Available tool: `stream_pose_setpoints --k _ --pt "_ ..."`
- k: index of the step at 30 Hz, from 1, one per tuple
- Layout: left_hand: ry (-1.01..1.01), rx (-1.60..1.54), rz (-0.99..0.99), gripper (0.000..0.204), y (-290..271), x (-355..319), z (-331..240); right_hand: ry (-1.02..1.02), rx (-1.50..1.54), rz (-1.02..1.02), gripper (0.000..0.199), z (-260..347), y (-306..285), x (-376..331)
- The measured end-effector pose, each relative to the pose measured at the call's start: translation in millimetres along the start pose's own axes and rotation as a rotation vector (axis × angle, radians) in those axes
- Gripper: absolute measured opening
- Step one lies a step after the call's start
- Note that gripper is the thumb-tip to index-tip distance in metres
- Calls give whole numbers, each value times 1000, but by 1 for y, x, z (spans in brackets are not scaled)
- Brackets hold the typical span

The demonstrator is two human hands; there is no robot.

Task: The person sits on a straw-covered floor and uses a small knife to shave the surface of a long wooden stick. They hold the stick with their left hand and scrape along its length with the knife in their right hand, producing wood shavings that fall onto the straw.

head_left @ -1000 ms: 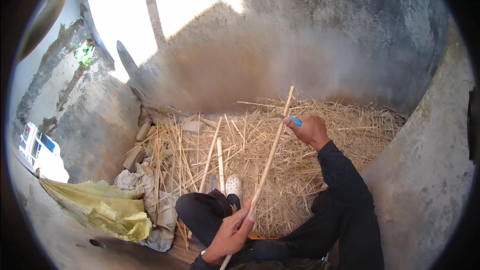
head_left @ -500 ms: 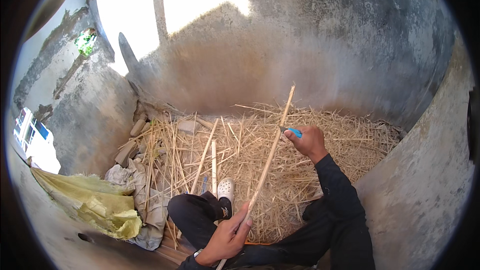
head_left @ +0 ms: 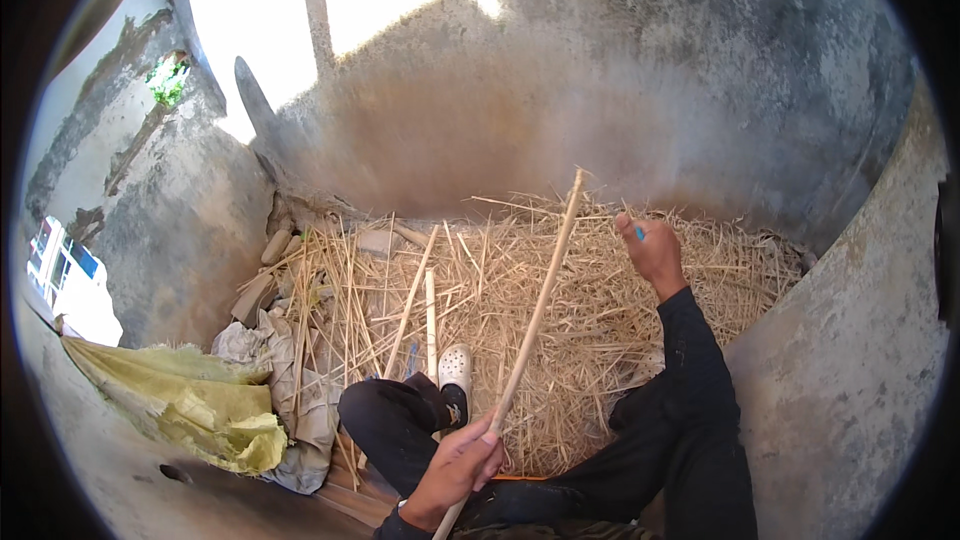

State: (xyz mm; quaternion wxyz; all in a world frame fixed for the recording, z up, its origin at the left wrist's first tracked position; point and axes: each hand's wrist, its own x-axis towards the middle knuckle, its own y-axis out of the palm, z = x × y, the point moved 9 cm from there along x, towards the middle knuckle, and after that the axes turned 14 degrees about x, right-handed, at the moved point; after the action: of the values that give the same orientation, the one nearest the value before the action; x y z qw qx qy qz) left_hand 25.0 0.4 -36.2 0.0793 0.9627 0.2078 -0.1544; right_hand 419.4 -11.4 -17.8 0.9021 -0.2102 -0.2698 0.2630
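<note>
Slanting through the left hand [head_left: 456,468], a stick [head_left: 541,315] clears the right hand [head_left: 655,254].

Slanting pale stick [head_left: 541,305]; blue handle [head_left: 639,234], apparently.

The long, slim, pale tan stick [head_left: 543,305] looks like bare, matt wood. The small blue handle [head_left: 640,234] at right looks like plastic. The heaped straw-coloured strips [head_left: 590,370] are dry, fibrous, rough. The far grey-brown wall [head_left: 450,130] is matt, blotchy masonry. At left, the yellow-green sheet [head_left: 200,410] is creased, frayed fabric; the white perforated clog [head_left: 455,366] seems moulded.
</note>
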Motion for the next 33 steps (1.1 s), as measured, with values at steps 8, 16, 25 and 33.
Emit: stream_pose_setpoints --k 8,16,25,33 --pt "45 -190 34 46 -2 11 -2 -433 122 369 69 110 80 -115" --pt "29 -273 10 51 6 14 -8 -459 127 228 71 120 71 -99" --pt "61 -147 30 53 7 15 -25 -461 74 82 78 102 59 -64" --pt "70 -68 42 53 10 4 -30 -575 0 17 73 98 52 -47"
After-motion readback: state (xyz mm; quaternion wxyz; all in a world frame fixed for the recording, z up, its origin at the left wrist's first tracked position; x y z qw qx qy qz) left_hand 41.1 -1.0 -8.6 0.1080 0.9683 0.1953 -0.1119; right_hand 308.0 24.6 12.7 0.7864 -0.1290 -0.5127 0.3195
